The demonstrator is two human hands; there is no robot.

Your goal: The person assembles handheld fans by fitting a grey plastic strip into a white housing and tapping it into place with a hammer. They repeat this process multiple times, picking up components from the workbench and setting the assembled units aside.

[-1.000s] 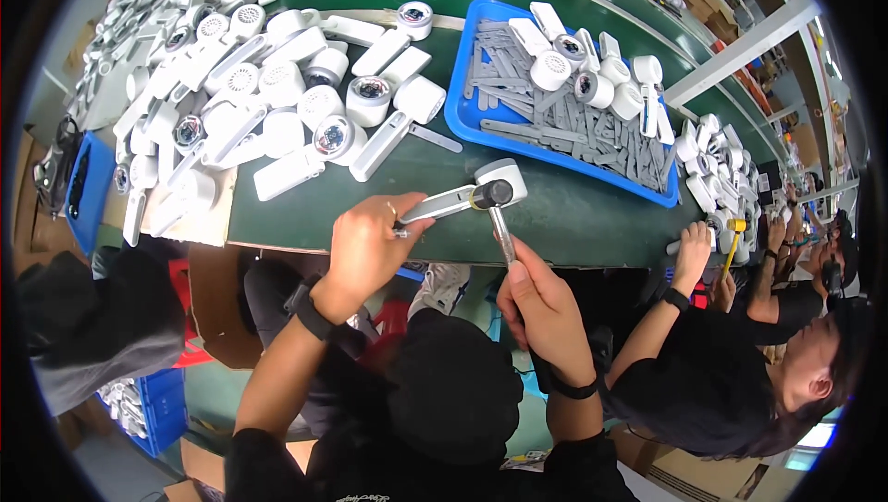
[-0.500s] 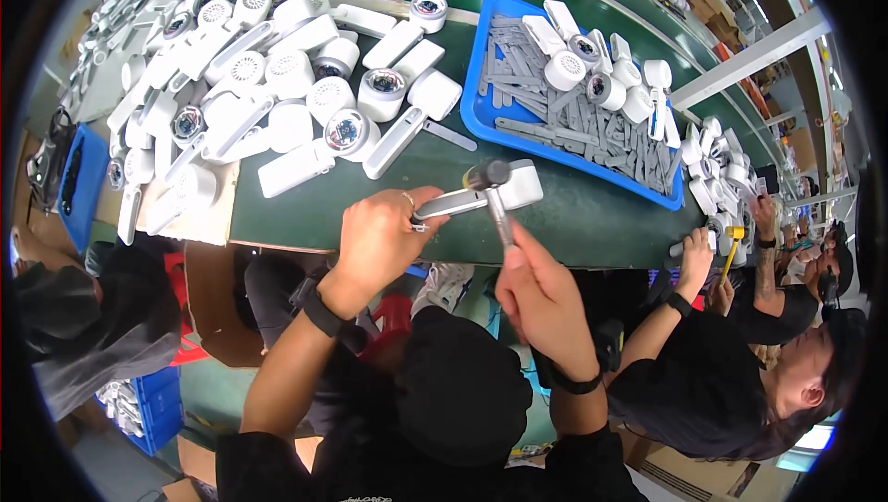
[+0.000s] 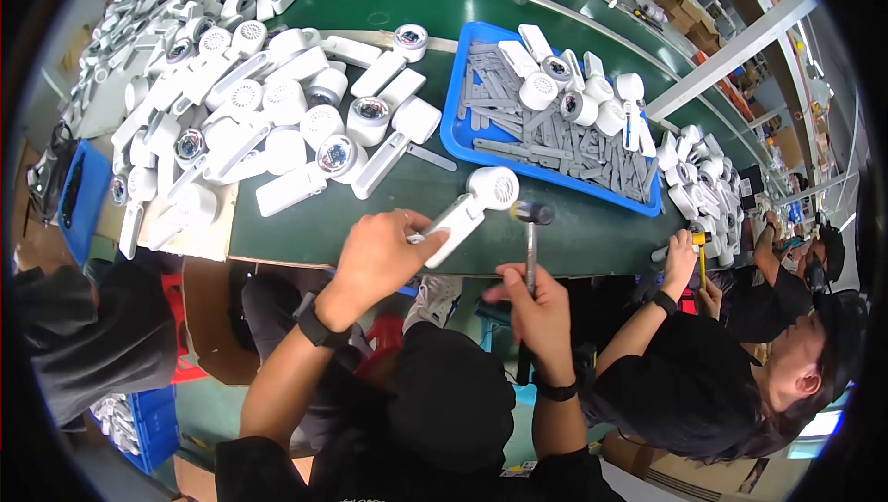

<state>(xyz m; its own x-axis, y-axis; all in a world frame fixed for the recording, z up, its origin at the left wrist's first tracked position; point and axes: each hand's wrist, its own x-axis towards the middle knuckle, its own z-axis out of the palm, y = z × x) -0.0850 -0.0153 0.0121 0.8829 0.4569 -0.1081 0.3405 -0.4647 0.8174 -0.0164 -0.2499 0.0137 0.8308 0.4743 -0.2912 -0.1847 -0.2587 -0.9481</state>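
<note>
My left hand [image 3: 375,257] is closed around the lower handle of a white handheld fan [image 3: 460,220]. The fan slants up and to the right over the green bench, with its round vented head uppermost. My right hand [image 3: 541,312] grips a small hammer [image 3: 532,250] by its handle, the index finger sticking out to the left. The hammer has a metal shaft and a dark head with a yellowish end, and stands upright just right of the fan, apart from it. The low end of its handle is partly hidden by my hand.
A large heap of white handheld fans [image 3: 287,104] covers the bench's left side. A blue tray [image 3: 450,123] holds many flat grey strips [image 3: 592,155], with several fans on top. Further right lies another fan pile [image 3: 708,178], where a co-worker's hand [image 3: 680,262] is near a yellow-headed hammer [image 3: 700,239].
The hammer has moved off the fan handle to the right. My left hand has turned the fan, so its vented head now faces up. The view has shifted slightly.
</note>
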